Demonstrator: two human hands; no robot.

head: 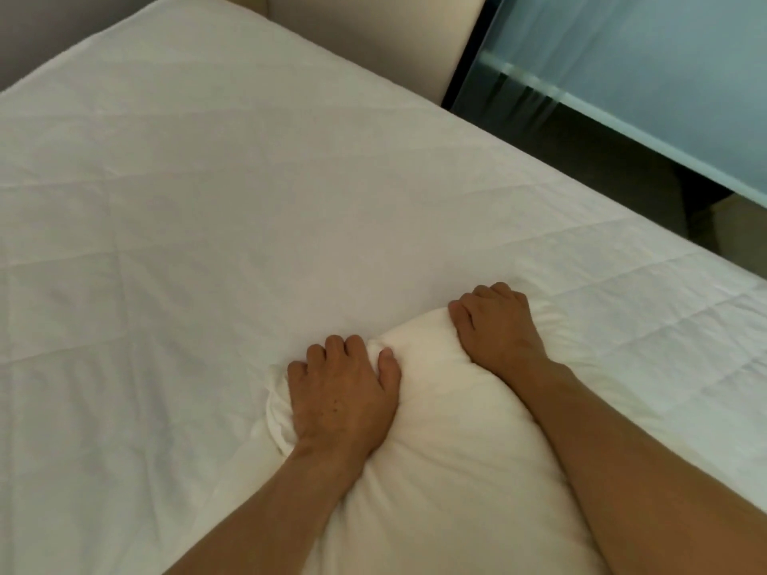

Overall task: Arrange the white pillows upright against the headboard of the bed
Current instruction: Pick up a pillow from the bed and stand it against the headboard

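One white pillow (436, 441) lies on the white quilted mattress (186, 222), low in the head view and right of centre. My left hand (340, 392) grips the pillow's far left corner, fingers curled into the bunched fabric. My right hand (494, 325) clutches the far right corner, fingers wrapped over its edge. Both forearms stretch over the pillow and hide part of it. A beige padded panel (373, 31), possibly the headboard, rises beyond the bed's far corner at the top of the view.
A frosted glass partition (643, 76) stands along the right side of the bed, with a dark narrow gap (581, 159) between it and the mattress edge. A wide stretch of bare mattress lies to the left and beyond my hands.
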